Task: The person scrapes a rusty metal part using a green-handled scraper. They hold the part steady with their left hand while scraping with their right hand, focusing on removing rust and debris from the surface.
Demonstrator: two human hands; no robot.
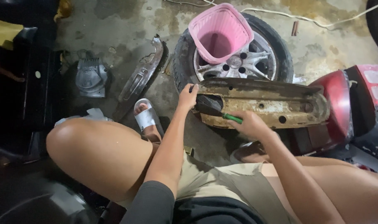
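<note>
1. Now, L hand (188, 97) grips the near-left end of the rusty panel (272, 103), fingers curled on its edge.
2. R hand (249, 124) is clenched on a green-handled tool (231, 118), tip aimed at 10 o'clock into the panel's dark cavity.
3. Panel lies w/ the wheel (238, 62) and pink basket (220, 31) at its 12 o'clock.

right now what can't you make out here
- Head view: tool tip, hidden behind the left hand and the dirty cover.
- Tool in the right hand: only its green handle shows.
- Pink basket bottom: too dim.
- Red scooter body: cut off by the right edge.
</note>
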